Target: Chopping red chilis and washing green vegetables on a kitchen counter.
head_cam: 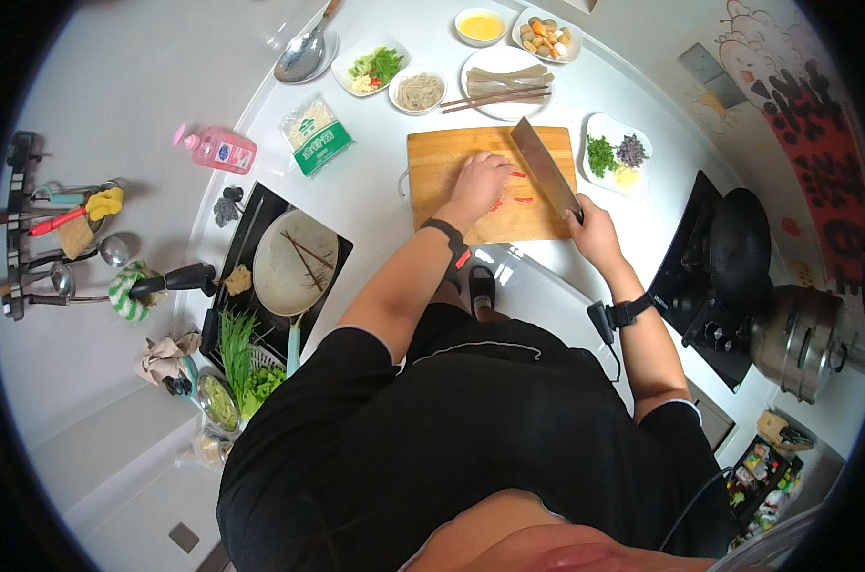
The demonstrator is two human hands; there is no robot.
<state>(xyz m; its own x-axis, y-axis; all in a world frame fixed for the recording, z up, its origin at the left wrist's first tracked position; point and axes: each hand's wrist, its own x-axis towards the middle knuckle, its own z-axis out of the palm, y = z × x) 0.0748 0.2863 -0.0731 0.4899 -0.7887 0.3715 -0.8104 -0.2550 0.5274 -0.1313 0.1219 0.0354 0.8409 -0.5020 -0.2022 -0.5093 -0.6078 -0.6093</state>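
Observation:
A wooden cutting board (432, 154) lies on the white counter before me. My left hand (481, 179) is laid on it with the fingers together beside pieces of red chili pepper (523, 200); whether something is under the fingers is hidden. In my right hand (595, 227) is the handle of a cleaver (547, 166), its blade slanting up and left over the board's right part. Just past the board, wooden chopsticks (495, 100) rest across a white plate (471, 63) of flat translucent strips. To the right, a white dish (622, 187) carries chopped greens, purple bits and pale yellow bits.
Bowls of yellow liquid (481, 28), cut vegetables (545, 36), noodles (419, 91) and salad greens (377, 68) stand at the back. Left are a packaged food bag (319, 136), a pink pump bottle (221, 150) and a pan (289, 257); right, a black wok (740, 250) and a steel steamer pot (797, 343).

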